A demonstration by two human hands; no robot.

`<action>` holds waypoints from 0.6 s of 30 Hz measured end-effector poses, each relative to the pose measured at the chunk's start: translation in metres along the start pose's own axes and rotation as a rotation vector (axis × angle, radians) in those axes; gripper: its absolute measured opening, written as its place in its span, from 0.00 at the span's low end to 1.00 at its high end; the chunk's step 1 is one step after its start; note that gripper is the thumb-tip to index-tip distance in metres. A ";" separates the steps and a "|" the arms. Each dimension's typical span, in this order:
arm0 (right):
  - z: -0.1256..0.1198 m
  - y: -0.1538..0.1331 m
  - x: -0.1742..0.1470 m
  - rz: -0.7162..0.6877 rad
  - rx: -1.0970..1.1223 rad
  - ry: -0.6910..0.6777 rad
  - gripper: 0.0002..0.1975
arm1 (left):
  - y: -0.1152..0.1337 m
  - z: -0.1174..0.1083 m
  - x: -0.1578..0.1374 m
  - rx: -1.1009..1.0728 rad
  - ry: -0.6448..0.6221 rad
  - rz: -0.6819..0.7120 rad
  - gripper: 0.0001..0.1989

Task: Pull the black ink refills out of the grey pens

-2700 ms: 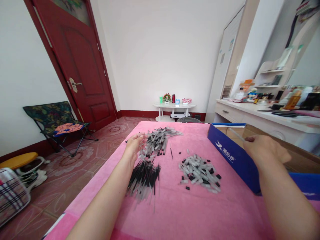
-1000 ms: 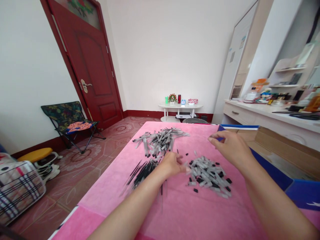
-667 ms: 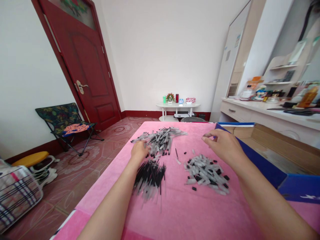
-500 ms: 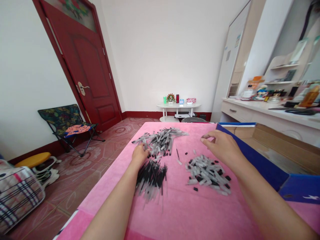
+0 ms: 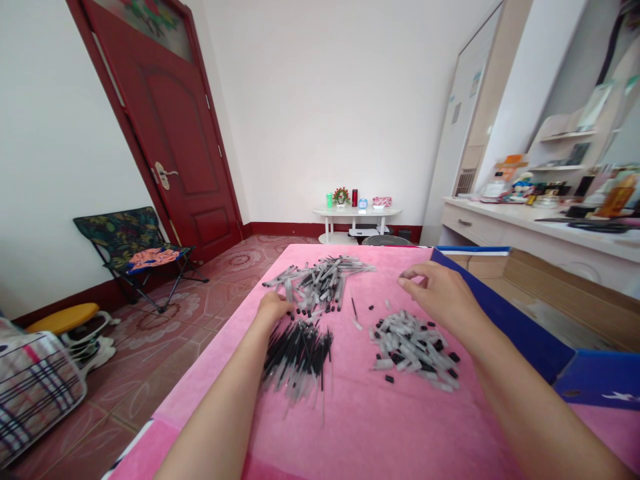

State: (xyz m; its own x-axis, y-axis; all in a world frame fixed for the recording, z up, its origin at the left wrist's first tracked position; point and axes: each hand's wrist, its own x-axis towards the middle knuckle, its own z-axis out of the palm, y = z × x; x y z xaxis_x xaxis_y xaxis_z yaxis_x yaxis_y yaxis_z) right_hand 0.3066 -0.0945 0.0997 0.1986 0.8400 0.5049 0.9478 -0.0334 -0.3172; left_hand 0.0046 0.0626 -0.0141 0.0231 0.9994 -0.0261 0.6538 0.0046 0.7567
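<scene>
A home room, by its cosmetics-strewn dresser (image 5: 505, 220), panelled door (image 5: 170, 147) and camp chair (image 5: 133, 237).

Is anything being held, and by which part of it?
Nothing visible in the right hand. The left hand is at the pen barrels; any grip cannot be told.

My left forearm (image 5: 220, 397) reaches forward and angles a little to the right, ending in my left hand (image 5: 273, 308) — back upward, fingers (image 5: 286, 306) bent down, their tips hard to make out. My right forearm (image 5: 530, 393) slants inward and leftward to my right hand (image 5: 440, 285), thumb (image 5: 413, 288) and forefinger (image 5: 414, 269) curved toward each other — a small gap showing behind the tips.
</scene>
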 end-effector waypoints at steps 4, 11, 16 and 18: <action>0.000 -0.001 0.000 0.002 0.006 0.004 0.10 | 0.011 -0.018 -0.006 -0.076 -0.084 -0.108 0.09; 0.004 -0.007 -0.001 -0.011 0.039 -0.040 0.09 | 0.055 -0.023 -0.032 -0.193 -0.151 -0.020 0.18; 0.011 -0.010 -0.003 -0.026 0.042 -0.048 0.08 | 0.076 0.028 -0.048 -0.303 -0.172 0.121 0.25; 0.017 -0.012 -0.004 -0.039 0.047 -0.065 0.08 | 0.078 0.046 -0.049 -0.324 -0.143 0.150 0.26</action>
State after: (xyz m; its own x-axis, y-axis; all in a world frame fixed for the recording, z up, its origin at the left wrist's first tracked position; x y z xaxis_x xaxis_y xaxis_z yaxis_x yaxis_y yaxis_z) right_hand 0.2908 -0.0884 0.0881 0.1432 0.8736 0.4651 0.9414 0.0248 -0.3364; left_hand 0.0889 0.0119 0.0158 0.2206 0.9750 0.0271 0.3623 -0.1077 0.9258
